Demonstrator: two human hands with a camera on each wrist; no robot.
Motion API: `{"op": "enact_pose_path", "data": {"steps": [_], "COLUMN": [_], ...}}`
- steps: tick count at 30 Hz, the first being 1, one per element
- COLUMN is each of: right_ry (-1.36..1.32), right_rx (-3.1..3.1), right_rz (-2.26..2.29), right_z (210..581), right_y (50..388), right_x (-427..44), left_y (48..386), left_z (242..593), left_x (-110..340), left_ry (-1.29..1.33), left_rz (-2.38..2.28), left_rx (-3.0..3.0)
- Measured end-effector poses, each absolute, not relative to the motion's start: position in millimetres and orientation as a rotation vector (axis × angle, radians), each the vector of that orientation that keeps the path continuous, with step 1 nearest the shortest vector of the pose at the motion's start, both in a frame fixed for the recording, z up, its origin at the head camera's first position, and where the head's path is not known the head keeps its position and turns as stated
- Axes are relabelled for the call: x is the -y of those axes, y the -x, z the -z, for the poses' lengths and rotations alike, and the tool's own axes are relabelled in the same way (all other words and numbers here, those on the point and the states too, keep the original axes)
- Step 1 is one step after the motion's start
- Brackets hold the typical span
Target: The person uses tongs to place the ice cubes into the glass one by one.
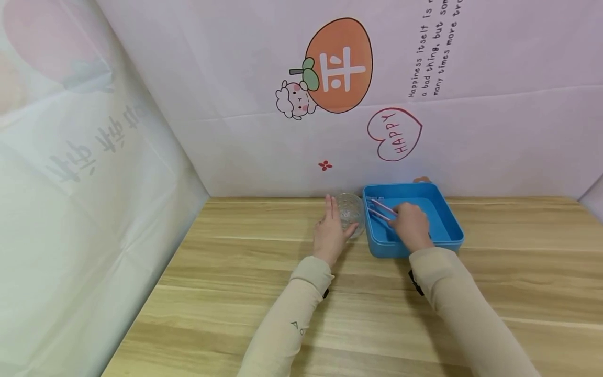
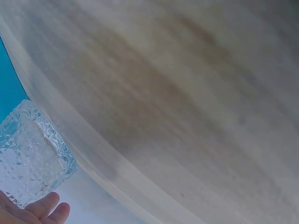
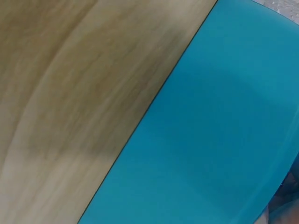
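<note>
My left hand (image 1: 330,233) rests against a clear, cut-glass bowl (image 1: 350,212), its fingers straight along the left side and its thumb at the near rim. In the left wrist view, fingertips show beside the patterned glass wall (image 2: 35,154). My right hand (image 1: 412,225) reaches over the near wall of a blue plastic box (image 1: 440,214) and holds slim pink tongs (image 1: 385,208). Two prongs point left toward small bluish, see-through pieces (image 1: 375,199) in the box's far left corner. Whether the prongs grip one cannot be told.
Bowl and box stand side by side at the back of the wooden table (image 1: 264,251), close to a printed white cloth (image 1: 245,152). The box's outer wall (image 3: 201,130) fills much of the right wrist view. Another white cloth (image 1: 118,209) hangs at the left.
</note>
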State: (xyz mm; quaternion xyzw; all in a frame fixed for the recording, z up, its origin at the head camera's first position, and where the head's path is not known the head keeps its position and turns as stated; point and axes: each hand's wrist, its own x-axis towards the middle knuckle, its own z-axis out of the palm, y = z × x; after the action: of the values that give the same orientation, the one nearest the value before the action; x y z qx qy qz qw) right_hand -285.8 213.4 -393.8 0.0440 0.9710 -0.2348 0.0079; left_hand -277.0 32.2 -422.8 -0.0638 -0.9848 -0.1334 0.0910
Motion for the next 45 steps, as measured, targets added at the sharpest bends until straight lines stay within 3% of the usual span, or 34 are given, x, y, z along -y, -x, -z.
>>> {"op": "enact_pose_path", "data": {"steps": [45], "right_ry": [-0.201], "right_rx": [-3.035], "right_rz": [0.804], "right_z": [399.3], "right_y": [290.1], "right_x": [-210.5], "left_y": [278.2], "left_z": [423.9], "left_x": [-32.5], "left_ry": [0.189], "left_rz": [0.383], "left_rx": [2.917]}}
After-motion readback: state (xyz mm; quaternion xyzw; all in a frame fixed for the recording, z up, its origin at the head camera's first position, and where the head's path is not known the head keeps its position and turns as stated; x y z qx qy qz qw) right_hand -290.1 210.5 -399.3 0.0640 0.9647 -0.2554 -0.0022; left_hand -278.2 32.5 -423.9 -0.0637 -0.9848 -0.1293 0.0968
